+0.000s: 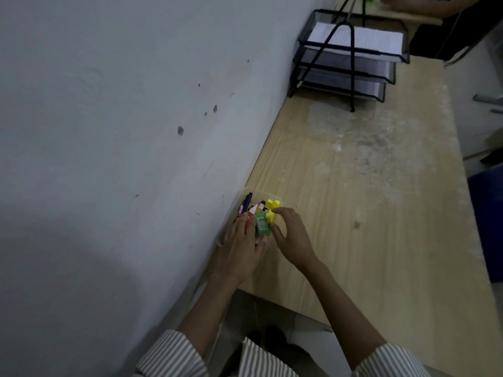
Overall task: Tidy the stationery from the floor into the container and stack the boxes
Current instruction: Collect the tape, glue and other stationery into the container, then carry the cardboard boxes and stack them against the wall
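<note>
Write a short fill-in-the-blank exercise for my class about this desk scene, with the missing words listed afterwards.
1. The clear plastic container of stationery sits on the wooden desk against the ____.
2. The black wire-mesh paper tray at the desk's far end has ____ tiers.
3. The blocky plastic piece near the right hand is coloured ____.
4. The left hand rests beside a small ____ bottle.

Missing words: wall; three; yellow; green

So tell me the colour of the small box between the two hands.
Green, with a pale label; the small box shows in the head view, in the container.
</note>
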